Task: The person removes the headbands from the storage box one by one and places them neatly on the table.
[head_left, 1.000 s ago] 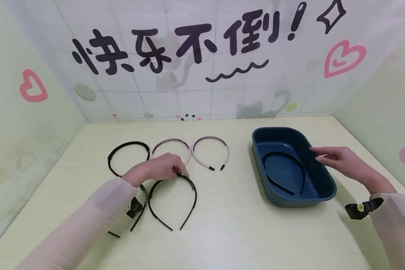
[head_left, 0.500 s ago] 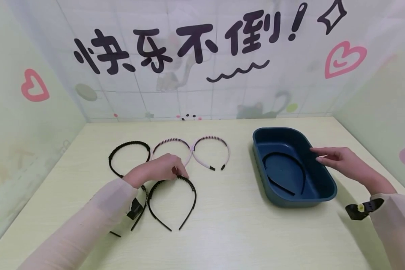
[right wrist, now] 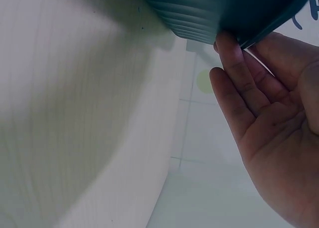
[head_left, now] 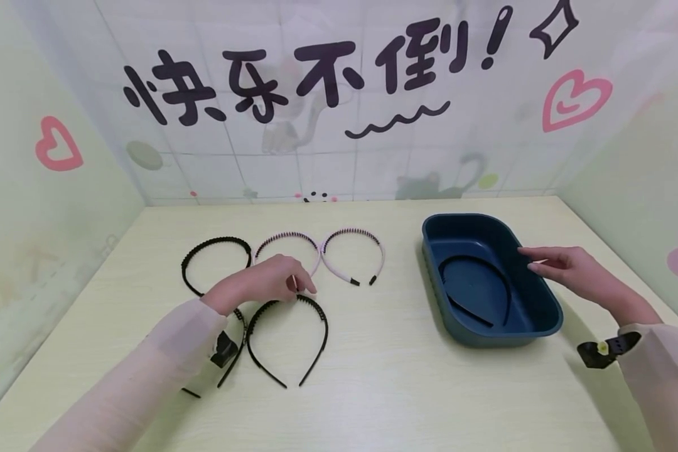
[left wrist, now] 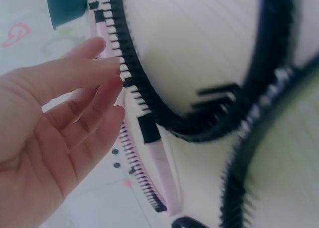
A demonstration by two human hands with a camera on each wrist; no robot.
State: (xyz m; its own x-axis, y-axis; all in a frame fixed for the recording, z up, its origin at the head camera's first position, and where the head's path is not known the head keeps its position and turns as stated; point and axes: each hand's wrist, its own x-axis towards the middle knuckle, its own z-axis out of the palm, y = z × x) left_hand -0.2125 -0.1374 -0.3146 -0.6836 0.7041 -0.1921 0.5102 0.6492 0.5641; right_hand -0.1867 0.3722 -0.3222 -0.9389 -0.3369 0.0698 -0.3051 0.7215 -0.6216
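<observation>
My left hand (head_left: pixel 277 276) is at the top of a black toothed headband (head_left: pixel 327 329) lying on the table. In the left wrist view its fingertips are right at the comb teeth (left wrist: pixel 130 63), with the fingers loosely bent along the outer side. At the right, my right hand (head_left: pixel 576 270) pinches the rim of a dark blue plastic basin (head_left: pixel 500 339), the thumb and fingers on either side of the edge. Inside the basin rests one black headband (head_left: pixel 508 294).
Two pink headbands with dark teeth, one at the middle (head_left: pixel 353 230) and one beside it (head_left: pixel 288 234), lie behind the left hand. A black headband (head_left: pixel 220 239) lies at the back left. Another black headband (head_left: pixel 230 373) is partly hidden under the left forearm. Printed walls surround the table.
The left hand's fingertips have lifted slightly from the black headband's top. That headband has shifted very little. The right hand and basin have stayed in place.
</observation>
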